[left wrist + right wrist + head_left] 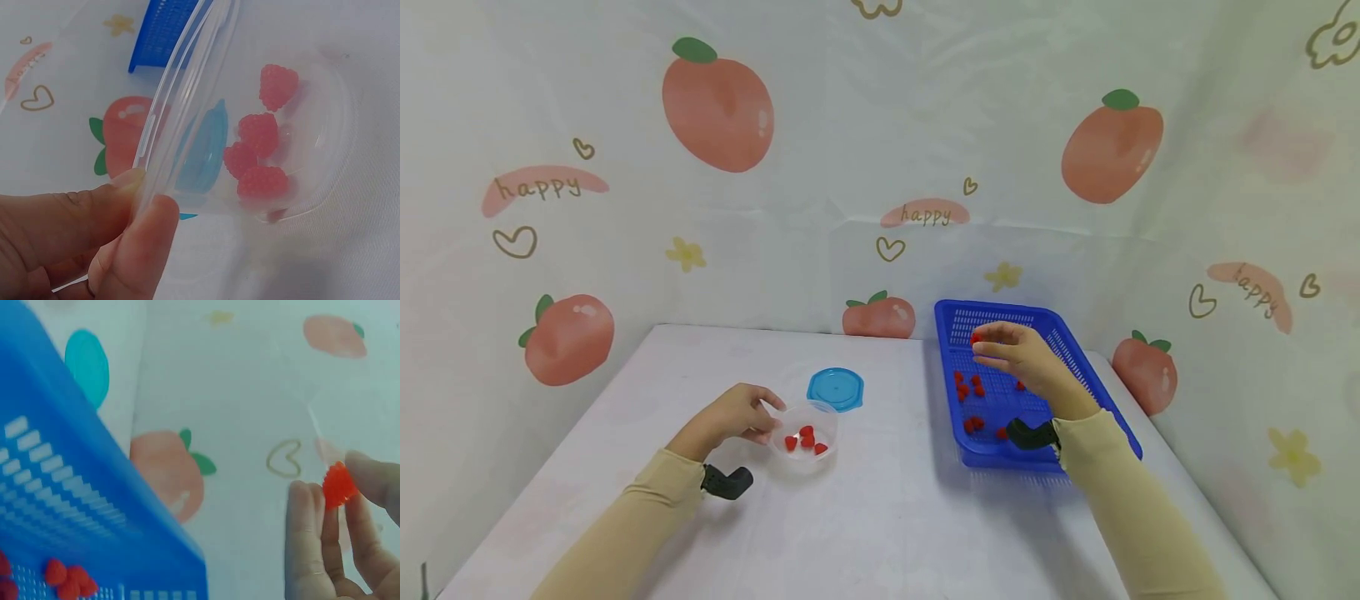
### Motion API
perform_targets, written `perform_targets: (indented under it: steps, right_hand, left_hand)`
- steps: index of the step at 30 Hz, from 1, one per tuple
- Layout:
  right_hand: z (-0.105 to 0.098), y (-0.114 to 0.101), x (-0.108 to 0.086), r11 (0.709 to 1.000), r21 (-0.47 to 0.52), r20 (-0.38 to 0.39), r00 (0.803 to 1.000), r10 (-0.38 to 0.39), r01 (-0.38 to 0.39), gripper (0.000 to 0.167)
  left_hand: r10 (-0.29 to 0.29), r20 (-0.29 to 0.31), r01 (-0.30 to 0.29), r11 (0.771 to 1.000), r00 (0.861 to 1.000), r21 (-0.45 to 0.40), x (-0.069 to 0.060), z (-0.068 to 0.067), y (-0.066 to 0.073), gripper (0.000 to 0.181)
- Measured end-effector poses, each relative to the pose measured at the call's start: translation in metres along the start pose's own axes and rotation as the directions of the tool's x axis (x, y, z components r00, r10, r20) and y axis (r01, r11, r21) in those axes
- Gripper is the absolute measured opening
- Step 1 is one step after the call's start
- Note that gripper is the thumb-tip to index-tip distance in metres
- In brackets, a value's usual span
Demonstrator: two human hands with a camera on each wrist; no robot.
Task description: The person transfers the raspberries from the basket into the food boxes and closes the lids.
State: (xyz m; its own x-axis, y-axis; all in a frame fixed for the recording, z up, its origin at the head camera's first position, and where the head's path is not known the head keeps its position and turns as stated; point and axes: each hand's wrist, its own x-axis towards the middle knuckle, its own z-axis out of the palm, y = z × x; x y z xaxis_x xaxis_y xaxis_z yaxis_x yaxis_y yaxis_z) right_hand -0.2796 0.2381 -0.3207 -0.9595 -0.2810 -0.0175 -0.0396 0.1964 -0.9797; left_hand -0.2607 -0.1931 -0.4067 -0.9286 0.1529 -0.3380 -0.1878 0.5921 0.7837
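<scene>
- far left of the blue basket (985, 455), a tan sleeve (651, 504) goes to the left hand (737, 417), with a small black camera (727, 482) at the wrist.
- the left hand has a narrow pinch on the rim of a clear bowl (829, 427). its thumb and a finger squeeze the edge.
- the clear bowl sits left of the basket. four red berries (807, 442) lie inside it, close together.
- a round blue lid (836, 388) lies flat on the white table (865, 525), left of the basket too, just behind the bowl.
- inside the basket, more red berries (978, 390) lie on the bottom in little bunches. the arm hides part of the basket, so i cannot tell how many there are.
- one red berry (339, 485) is held up high at the back left part of the basket, as the head view shows.
- the right hand (1026, 360) pinches that berry between its thumb and fingers. the gap is only as big as the berry.
- another tan sleeve (1138, 508) comes in over the right side of the basket.
</scene>
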Motion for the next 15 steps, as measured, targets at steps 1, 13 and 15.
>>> perform_targets:
  steps: [1, 13, 15]
  right_hand:
    - [0.003, 0.000, 0.000, 1.000, 0.008, -0.008, 1.000, -0.006, 0.006, 0.029]
    - [0.044, -0.007, -0.004, 0.991, 0.116, -0.003, 0.998, -0.064, 0.064, 0.016]
    - [0.051, -0.007, -0.005, 0.991, 0.111, 0.003, 0.997, -0.073, 0.072, 0.016]
  left_hand:
    - [-0.001, 0.001, 0.001, 1.000, 1.000, -0.001, 0.000, 0.000, 0.000, 0.035]
    - [-0.001, 0.001, 0.001, 1.000, 1.000, -0.008, 0.001, 0.000, -0.001, 0.034]
    - [0.000, 0.002, 0.000, 1.000, 1.000, -0.007, 0.001, 0.000, -0.001, 0.034]
